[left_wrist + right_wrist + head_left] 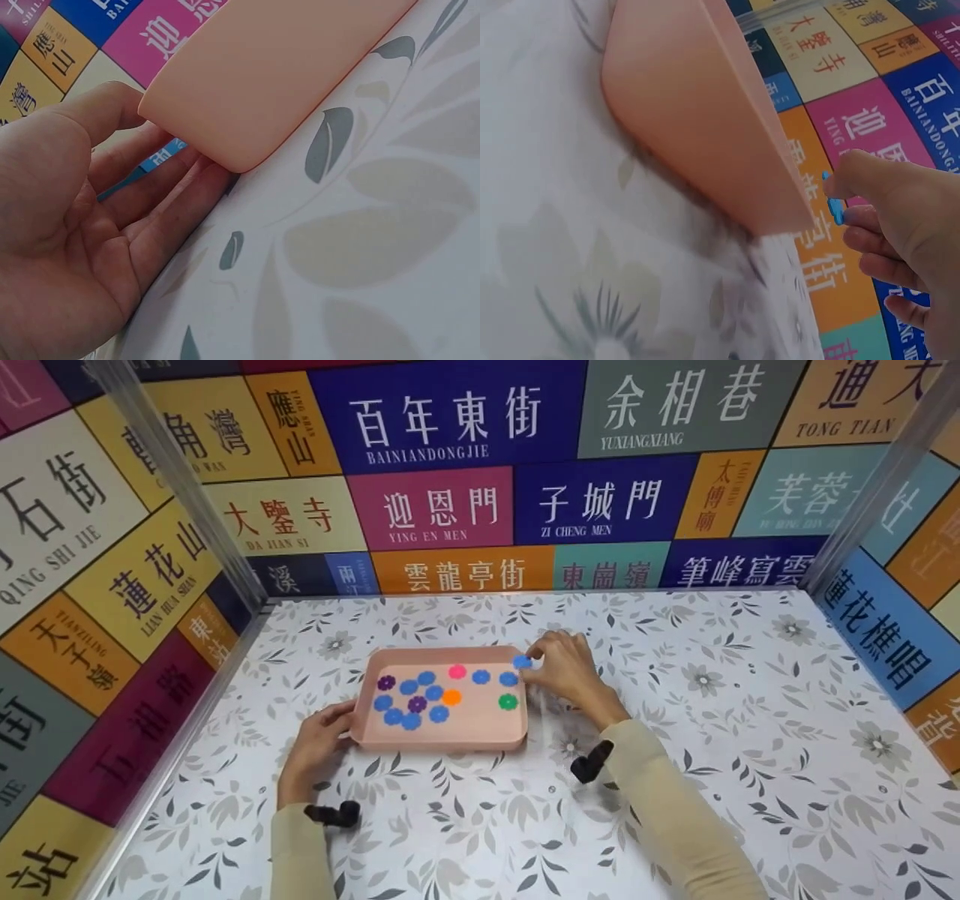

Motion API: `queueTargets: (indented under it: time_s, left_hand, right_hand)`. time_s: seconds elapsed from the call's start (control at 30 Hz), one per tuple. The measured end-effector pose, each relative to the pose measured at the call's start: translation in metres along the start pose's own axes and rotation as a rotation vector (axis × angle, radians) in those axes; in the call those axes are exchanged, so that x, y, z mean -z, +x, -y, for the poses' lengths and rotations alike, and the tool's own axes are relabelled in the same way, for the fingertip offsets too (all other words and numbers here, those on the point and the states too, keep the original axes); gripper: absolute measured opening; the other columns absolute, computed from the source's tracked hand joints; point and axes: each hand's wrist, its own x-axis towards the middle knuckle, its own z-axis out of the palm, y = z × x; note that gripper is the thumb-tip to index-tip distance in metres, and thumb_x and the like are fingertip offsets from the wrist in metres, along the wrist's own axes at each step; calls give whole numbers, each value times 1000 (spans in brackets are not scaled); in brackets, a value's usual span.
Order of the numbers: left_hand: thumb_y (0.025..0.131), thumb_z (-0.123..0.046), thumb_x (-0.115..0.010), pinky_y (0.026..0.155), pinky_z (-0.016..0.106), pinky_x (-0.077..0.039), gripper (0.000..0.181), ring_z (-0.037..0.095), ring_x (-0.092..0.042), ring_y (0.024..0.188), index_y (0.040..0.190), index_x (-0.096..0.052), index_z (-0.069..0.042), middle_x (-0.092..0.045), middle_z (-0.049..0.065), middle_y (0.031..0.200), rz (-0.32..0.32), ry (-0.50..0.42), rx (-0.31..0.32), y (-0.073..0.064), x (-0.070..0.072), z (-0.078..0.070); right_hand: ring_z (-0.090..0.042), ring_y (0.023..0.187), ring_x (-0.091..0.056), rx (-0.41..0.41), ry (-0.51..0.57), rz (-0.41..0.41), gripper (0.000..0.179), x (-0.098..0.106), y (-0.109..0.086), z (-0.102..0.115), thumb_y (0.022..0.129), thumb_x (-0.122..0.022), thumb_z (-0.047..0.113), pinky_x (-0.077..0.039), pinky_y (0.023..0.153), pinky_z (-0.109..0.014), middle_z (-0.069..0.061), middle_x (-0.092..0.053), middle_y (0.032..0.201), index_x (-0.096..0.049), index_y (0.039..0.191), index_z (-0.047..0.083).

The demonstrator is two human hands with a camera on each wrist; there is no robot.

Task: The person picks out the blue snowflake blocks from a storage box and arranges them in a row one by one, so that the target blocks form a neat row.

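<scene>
Head view: pink tray [480,729] on flowered table cover [487,825], lying between two hands set well apart. Left hand [319,739], fingers extended, touches the tray's left end. Right hand [566,664] pinches a blue flower [522,661] between thumb and finger, by the tray's far right corner. More small flowers [426,679] lie inside; the green one [508,702] sits near the right wall.
</scene>
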Motion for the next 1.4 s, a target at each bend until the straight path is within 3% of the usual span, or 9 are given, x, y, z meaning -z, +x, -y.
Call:
queueTargets:
  time_s: [0.17,0.47,0.77,0.97,1.13,1.4]
  left_hand:
    - [102,-21,-53,91,30,-57,45,23,-62,118,145,-52,-8,-56,16,145,-9,18,15,-1,2,-1]
    - [102,-20,-53,89,29,-57,45,21,-65,111,146,-51,-7,-56,19,144,1,-36,30,-5,2,-1]
    - [101,-23,-55,94,30,-56,46,23,-61,120,145,-52,-11,-57,13,145,-2,-13,62,-2,2,0]
    - [102,-17,-54,85,26,-57,44,19,-65,110,143,-53,-3,-56,21,144,-5,-23,8,-1,1,1]
    - [102,-20,-54,87,26,-56,45,19,-64,112,145,-52,-6,-57,19,144,-10,-11,24,-2,0,-1]
    - [102,-16,-52,90,31,-57,44,23,-65,112,144,-52,-5,-57,20,143,-7,-27,14,0,0,0]
  right_hand:
    - [-31,105,-61,-33,-20,7,38,0,-2,-17,82,-79,38,-43,100,-53,-10,-70,106,-76,103,7]
    - [-31,100,-62,-121,16,56,36,0,-4,-43,81,-77,32,-51,89,-48,-12,-69,104,-76,105,5]
    - [-31,99,-61,-147,31,80,36,-6,-8,-58,80,-76,32,-50,88,-49,-12,-68,102,-75,103,4]
    - [-27,93,-60,-177,52,128,35,-8,-10,-60,83,-73,31,-50,86,-46,-12,-66,101,-74,104,3]
    - [-28,96,-61,-215,99,173,39,-4,-9,-56,85,-75,32,-50,90,-45,-13,-65,107,-72,111,3]
    - [-29,101,-64,-125,218,153,45,3,-3,-38,88,-74,36,-53,85,-46,-13,-68,114,-69,122,7]
